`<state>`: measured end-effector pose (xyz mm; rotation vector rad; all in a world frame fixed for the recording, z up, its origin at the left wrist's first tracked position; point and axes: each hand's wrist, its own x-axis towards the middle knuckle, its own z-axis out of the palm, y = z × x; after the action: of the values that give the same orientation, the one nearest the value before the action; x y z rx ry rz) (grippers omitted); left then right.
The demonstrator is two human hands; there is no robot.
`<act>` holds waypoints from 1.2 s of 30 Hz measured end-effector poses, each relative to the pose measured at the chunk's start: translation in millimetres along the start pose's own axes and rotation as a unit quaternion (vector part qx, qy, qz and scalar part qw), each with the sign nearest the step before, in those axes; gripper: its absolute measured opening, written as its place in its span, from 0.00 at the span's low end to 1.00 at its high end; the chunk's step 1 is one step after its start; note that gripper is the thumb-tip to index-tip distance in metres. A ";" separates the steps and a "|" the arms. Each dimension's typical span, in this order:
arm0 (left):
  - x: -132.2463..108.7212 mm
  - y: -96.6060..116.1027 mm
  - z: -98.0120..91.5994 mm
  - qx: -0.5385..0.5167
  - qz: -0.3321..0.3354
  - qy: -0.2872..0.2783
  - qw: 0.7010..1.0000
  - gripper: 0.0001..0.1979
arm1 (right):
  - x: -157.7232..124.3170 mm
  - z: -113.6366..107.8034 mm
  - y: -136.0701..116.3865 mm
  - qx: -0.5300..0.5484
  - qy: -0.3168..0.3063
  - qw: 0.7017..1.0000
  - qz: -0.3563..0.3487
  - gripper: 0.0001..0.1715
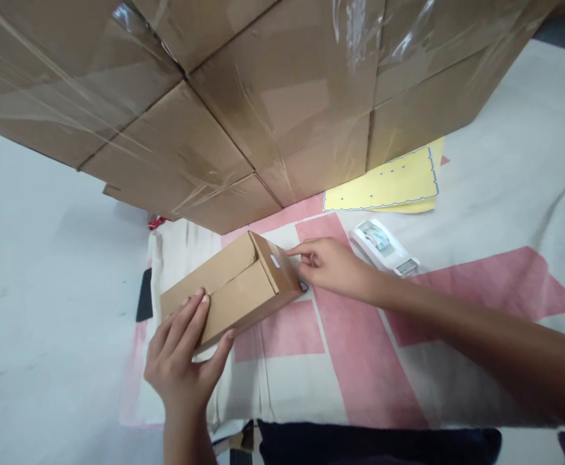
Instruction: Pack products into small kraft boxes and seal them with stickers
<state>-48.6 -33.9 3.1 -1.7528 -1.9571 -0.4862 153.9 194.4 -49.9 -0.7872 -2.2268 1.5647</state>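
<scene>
A small closed cardboard box [234,284] lies at an angle on the pink and white cloth. My left hand [183,352] rests on its near left end, fingers on the top face and thumb apart along the near side. At the box's right end face, which bears a small whitish label [275,261], my right hand [321,259] has its index finger stretched out to the face, the other fingers curled. Nothing shows in the right hand. Just beyond that hand, a white tape dispenser [383,247] lies on the cloth.
A tall stack of cardboard boxes [292,110] wrapped in clear film stands right behind the work spot. Yellow sheets with a blue outline [383,185] lie at its foot. A dark flat object [144,297] sits at the left edge of the cloth [456,381].
</scene>
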 end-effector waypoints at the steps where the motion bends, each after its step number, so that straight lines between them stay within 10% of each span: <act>1: -0.1 0.2 0.0 0.001 0.000 0.001 1.000 0.34 | 0.6 -2.6 1.5 -0.063 -0.019 0.998 -0.006 0.22; 6: -0.3 0.4 0.2 0.001 -0.002 0.000 1.000 0.34 | -0.4 -7.2 2.2 -0.209 -0.129 0.969 -0.015 0.14; 17: -1.0 0.8 1.1 -0.004 -0.001 0.008 1.000 0.33 | 0.2 -10.8 -1.8 -0.245 -0.169 0.951 -0.084 0.09; 26: -1.2 2.4 2.4 0.005 -0.003 0.012 1.000 0.34 | -7.9 -12.1 -15.5 -0.400 -0.160 0.881 -0.196 0.14; 32: -4.7 -0.2 2.2 0.000 -0.014 0.016 1.000 0.36 | 2.5 -99.7 -21.1 -0.310 0.035 0.947 -0.070 0.14; 36: -3.8 0.8 3.2 -0.004 -0.011 0.019 1.000 0.36 | 17.4 -157.5 30.2 -0.398 0.171 0.896 0.092 0.13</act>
<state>-47.8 -35.2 -1.7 -1.7161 -1.9530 -0.5322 232.5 332.6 -22.8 -1.3865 -2.5324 0.4313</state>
